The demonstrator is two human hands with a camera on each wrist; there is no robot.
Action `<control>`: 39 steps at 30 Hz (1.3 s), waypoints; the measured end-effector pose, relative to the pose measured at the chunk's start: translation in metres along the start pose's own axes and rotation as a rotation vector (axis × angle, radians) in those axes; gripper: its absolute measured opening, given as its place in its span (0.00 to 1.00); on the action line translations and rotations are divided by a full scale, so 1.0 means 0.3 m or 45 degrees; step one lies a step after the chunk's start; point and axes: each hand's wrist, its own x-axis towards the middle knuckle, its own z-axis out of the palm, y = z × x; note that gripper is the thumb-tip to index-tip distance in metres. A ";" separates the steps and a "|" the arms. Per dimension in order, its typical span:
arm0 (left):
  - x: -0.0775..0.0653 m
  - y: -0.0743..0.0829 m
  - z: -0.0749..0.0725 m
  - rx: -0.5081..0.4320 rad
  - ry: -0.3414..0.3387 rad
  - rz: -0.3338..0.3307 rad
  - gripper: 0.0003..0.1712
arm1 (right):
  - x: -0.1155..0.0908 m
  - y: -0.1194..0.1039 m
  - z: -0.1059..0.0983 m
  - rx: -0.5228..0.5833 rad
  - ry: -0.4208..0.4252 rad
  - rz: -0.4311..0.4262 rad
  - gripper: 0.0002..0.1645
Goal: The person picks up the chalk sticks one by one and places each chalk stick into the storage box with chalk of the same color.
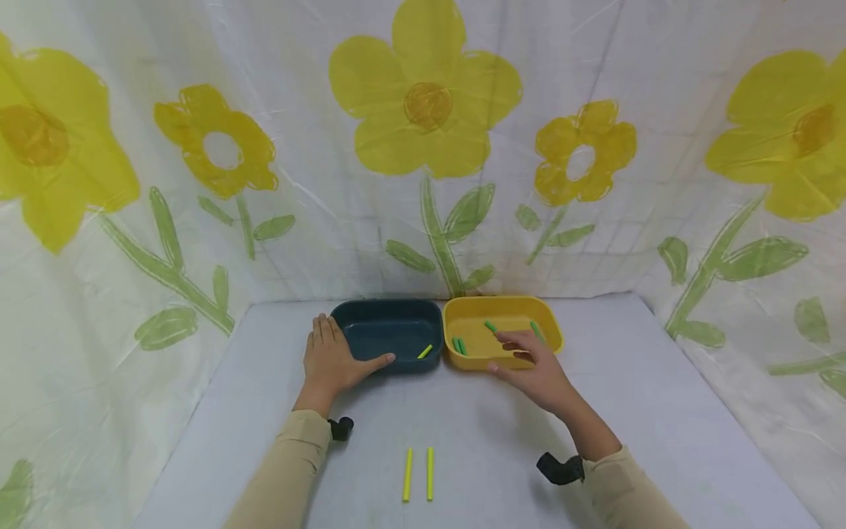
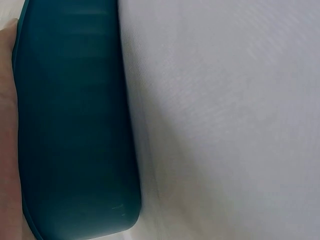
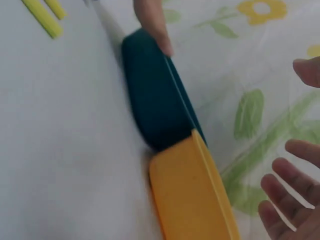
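Note:
My left hand (image 1: 330, 360) rests on the left end of a dark teal tray (image 1: 386, 364), fingers straight and thumb stretched along the front rim. In the left wrist view that hand (image 2: 9, 135) lies along the teal tray's rim. A short yellow stick (image 1: 425, 352) lies inside this tray. Over the front right of a yellow tray (image 1: 502, 364) hovers my right hand (image 1: 538, 375), fingers spread and holding nothing. Several short green sticks (image 1: 462, 347) lie in the yellow tray. The right wrist view shows those spread fingers (image 3: 295, 200) apart from the yellow tray's wall (image 3: 190, 195).
Two longer yellow sticks (image 1: 418, 476) lie side by side on the white-covered table (image 1: 489, 455), nearer than the trays. The trays stand end to end near the table's back edge. Behind hangs a white curtain (image 1: 297, 250) with painted yellow flowers.

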 end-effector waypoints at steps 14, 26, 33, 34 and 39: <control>0.000 0.003 0.002 -0.010 0.012 -0.003 0.95 | -0.100 -0.048 0.150 -0.055 -0.278 0.006 0.35; -0.004 0.009 -0.004 -0.014 0.005 -0.004 0.95 | -0.149 -0.032 0.238 -0.034 -0.495 -0.047 0.40; -0.008 0.012 -0.008 -0.021 0.026 -0.002 0.94 | -0.170 -0.040 0.268 -0.048 -0.580 -0.042 0.40; -0.008 0.012 -0.009 -0.024 0.024 -0.002 0.94 | -0.174 -0.039 0.272 -0.057 -0.591 -0.043 0.39; -0.007 0.009 -0.007 -0.029 0.012 -0.003 0.95 | -0.193 -0.037 0.288 -0.136 -0.626 -0.050 0.41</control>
